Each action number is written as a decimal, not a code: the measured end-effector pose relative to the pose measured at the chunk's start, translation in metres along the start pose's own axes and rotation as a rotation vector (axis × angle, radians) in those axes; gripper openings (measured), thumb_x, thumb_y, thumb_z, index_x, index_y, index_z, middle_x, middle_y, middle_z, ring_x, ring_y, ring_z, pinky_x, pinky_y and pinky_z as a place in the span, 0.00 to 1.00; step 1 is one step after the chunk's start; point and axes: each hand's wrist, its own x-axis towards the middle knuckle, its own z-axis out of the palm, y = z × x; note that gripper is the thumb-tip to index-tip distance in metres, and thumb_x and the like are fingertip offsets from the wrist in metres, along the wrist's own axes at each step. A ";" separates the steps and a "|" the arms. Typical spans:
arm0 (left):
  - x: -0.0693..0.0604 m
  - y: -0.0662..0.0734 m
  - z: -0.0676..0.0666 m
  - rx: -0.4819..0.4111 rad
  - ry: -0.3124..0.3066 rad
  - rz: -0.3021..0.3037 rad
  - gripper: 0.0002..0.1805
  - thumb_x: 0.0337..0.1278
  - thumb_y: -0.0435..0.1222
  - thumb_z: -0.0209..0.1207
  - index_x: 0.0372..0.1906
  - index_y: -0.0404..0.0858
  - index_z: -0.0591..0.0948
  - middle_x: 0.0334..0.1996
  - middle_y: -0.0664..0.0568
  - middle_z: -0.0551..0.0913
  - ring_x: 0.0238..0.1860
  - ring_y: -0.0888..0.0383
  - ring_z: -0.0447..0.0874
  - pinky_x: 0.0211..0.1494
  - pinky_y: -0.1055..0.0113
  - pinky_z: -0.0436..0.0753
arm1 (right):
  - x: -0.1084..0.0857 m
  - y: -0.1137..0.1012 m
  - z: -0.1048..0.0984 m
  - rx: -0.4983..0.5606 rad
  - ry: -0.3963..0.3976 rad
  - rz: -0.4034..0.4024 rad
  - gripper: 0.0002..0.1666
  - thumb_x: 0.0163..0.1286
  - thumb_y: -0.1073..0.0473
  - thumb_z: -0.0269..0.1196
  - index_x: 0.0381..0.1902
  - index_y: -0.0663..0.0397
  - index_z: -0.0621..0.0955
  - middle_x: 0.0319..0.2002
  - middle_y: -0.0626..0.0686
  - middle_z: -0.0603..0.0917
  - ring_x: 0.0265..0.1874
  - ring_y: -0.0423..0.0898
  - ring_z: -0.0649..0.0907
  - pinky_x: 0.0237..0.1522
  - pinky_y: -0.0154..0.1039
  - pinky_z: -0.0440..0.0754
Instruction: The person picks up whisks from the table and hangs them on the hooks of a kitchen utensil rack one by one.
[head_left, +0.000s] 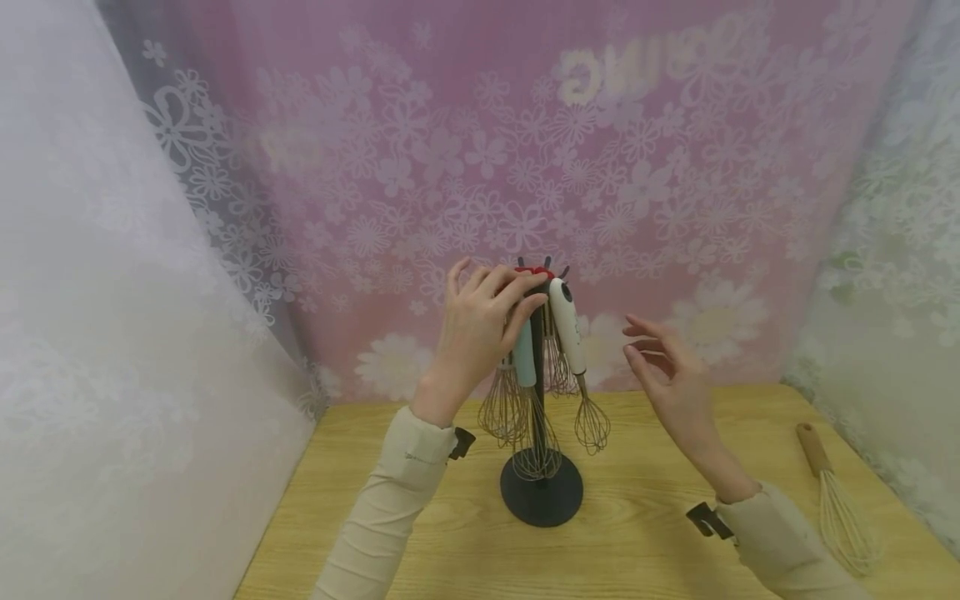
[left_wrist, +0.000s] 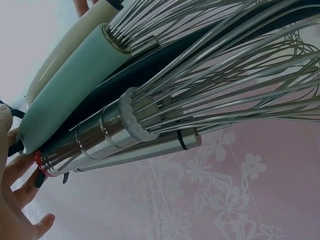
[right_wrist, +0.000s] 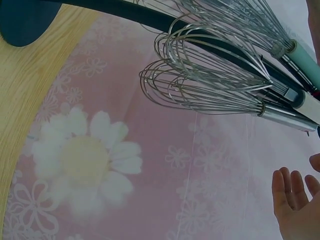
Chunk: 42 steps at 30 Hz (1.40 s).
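A black whisk stand with a round base stands upright on the table, several whisks hanging from its top hooks. My left hand holds the top of the stand, with the thumb beside the upper end of a teal-handled whisk. On the stand's right side hangs a white-handled whisk. Metal-handled whisks, one a shiny ringed whisk, hang behind in the left wrist view. My right hand is in the air to the right of the stand, fingers loosely bent, holding nothing. The left fingers partly hide the red top.
A whisk with a wooden handle lies on the right side of the wood-grain table. A pink flowered curtain hangs behind the table, and pale sheets hang at both sides.
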 end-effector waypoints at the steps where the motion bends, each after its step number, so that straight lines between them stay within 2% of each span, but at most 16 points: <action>1: 0.000 0.000 0.000 0.000 0.000 -0.001 0.16 0.72 0.49 0.57 0.57 0.51 0.85 0.44 0.56 0.85 0.46 0.55 0.81 0.77 0.44 0.58 | 0.000 0.001 -0.001 -0.008 0.003 0.006 0.30 0.67 0.79 0.63 0.66 0.63 0.78 0.51 0.64 0.82 0.48 0.33 0.82 0.51 0.22 0.79; 5: -0.001 0.001 0.001 -0.007 -0.001 -0.010 0.18 0.73 0.49 0.57 0.60 0.50 0.83 0.44 0.55 0.86 0.47 0.54 0.81 0.77 0.45 0.58 | 0.001 0.003 -0.006 -0.022 0.002 0.025 0.29 0.68 0.78 0.62 0.66 0.62 0.77 0.52 0.63 0.82 0.48 0.33 0.82 0.51 0.22 0.78; 11: -0.001 0.001 0.001 -0.028 0.002 -0.020 0.20 0.73 0.49 0.58 0.59 0.41 0.81 0.48 0.51 0.87 0.49 0.53 0.82 0.76 0.45 0.59 | 0.001 0.012 -0.013 -0.034 0.008 0.033 0.29 0.68 0.78 0.62 0.66 0.61 0.78 0.52 0.53 0.83 0.49 0.33 0.81 0.50 0.22 0.78; 14: -0.001 0.000 -0.001 -0.054 -0.012 -0.013 0.19 0.73 0.47 0.58 0.58 0.40 0.81 0.48 0.51 0.86 0.50 0.53 0.82 0.75 0.46 0.61 | 0.002 0.010 -0.015 -0.040 0.012 0.033 0.28 0.68 0.79 0.61 0.65 0.62 0.78 0.51 0.48 0.83 0.48 0.32 0.82 0.49 0.21 0.79; 16: 0.000 -0.002 -0.003 -0.077 -0.030 -0.003 0.17 0.73 0.46 0.58 0.58 0.41 0.82 0.49 0.51 0.86 0.51 0.52 0.82 0.75 0.47 0.61 | 0.002 0.012 -0.017 -0.035 0.020 0.036 0.27 0.69 0.78 0.61 0.65 0.63 0.78 0.51 0.52 0.83 0.48 0.31 0.82 0.49 0.21 0.79; 18: 0.001 -0.004 -0.005 -0.102 -0.049 0.003 0.17 0.74 0.45 0.57 0.58 0.42 0.82 0.52 0.52 0.86 0.53 0.53 0.81 0.76 0.48 0.61 | 0.002 0.014 -0.020 -0.038 0.023 0.053 0.27 0.70 0.77 0.60 0.66 0.62 0.78 0.52 0.50 0.83 0.48 0.32 0.82 0.50 0.21 0.78; 22: 0.001 -0.010 -0.008 -0.131 -0.088 0.014 0.18 0.77 0.46 0.53 0.60 0.43 0.82 0.55 0.52 0.85 0.55 0.54 0.82 0.77 0.50 0.58 | 0.000 0.025 -0.026 -0.067 0.035 0.064 0.27 0.70 0.77 0.60 0.66 0.61 0.77 0.52 0.56 0.82 0.48 0.32 0.81 0.49 0.20 0.77; 26: -0.001 -0.016 -0.011 -0.143 -0.117 0.035 0.18 0.80 0.44 0.49 0.63 0.44 0.80 0.55 0.52 0.85 0.55 0.55 0.83 0.78 0.49 0.57 | 0.001 0.033 -0.034 -0.115 0.056 0.032 0.27 0.69 0.78 0.61 0.65 0.63 0.78 0.51 0.65 0.82 0.47 0.29 0.80 0.49 0.18 0.76; 29: -0.002 -0.019 -0.012 -0.159 -0.128 0.048 0.17 0.80 0.41 0.49 0.64 0.44 0.79 0.57 0.52 0.84 0.57 0.54 0.83 0.79 0.48 0.55 | 0.001 0.040 -0.041 -0.139 0.065 0.026 0.27 0.69 0.79 0.61 0.65 0.64 0.78 0.50 0.67 0.81 0.48 0.28 0.80 0.50 0.18 0.75; 36: -0.004 -0.021 -0.013 -0.169 -0.126 0.065 0.17 0.80 0.38 0.48 0.64 0.44 0.80 0.57 0.53 0.85 0.56 0.55 0.83 0.80 0.49 0.51 | 0.001 0.053 -0.058 -0.197 0.092 0.041 0.26 0.70 0.75 0.61 0.65 0.62 0.78 0.50 0.64 0.83 0.47 0.25 0.79 0.49 0.17 0.74; 42: -0.003 -0.019 -0.012 -0.132 -0.115 0.073 0.16 0.79 0.39 0.50 0.63 0.45 0.80 0.55 0.53 0.86 0.54 0.55 0.84 0.80 0.48 0.52 | 0.000 0.065 -0.072 -0.232 0.114 0.060 0.26 0.71 0.72 0.62 0.66 0.57 0.79 0.50 0.53 0.84 0.45 0.24 0.80 0.48 0.16 0.74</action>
